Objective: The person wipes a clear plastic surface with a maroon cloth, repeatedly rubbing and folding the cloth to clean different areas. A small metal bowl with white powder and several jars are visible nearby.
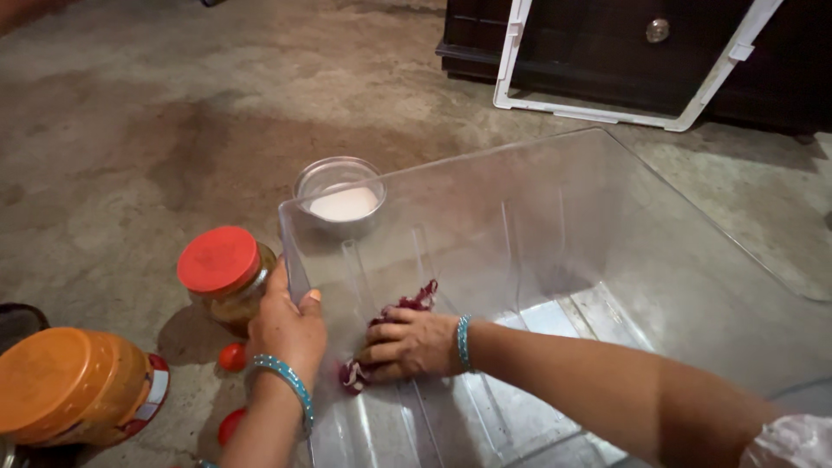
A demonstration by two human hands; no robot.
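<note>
A concrete floor [173, 113] with dark damp patches fills most of the view. On it sits a large clear plastic bin [607, 260], open at the top, its ribbed bottom wet and streaked. Behind the bin stands a dark cabinet [607, 52] with a round metal knob, and a white frame [607, 113] leans against its front.

At the lower left lies a big jar [78, 390] with an orange lid and a red band, tipped on its side. Nearer the bin stands a smaller jar [227, 277] with a red lid and brownish contents, just beside the bin's left wall. A small metal bowl [340, 198] holding something white sits on the floor just behind the bin's near corner.

The left hand [286, 325], a blue bangle at its wrist, grips the bin's left rim, thumb over the edge and fingers clenched on the wall; it lies just beside the red-lidded jar. The right hand [414, 344], also with a blue bangle, reaches down inside the bin and presses a reddish-purple rag [407, 303] against the bottom, fingers closed on it. The rag lies in the bin's near left corner, partly under the hand.

Two small red tomatoes [232, 357] lie on the floor under the left forearm, close to the smaller jar.
</note>
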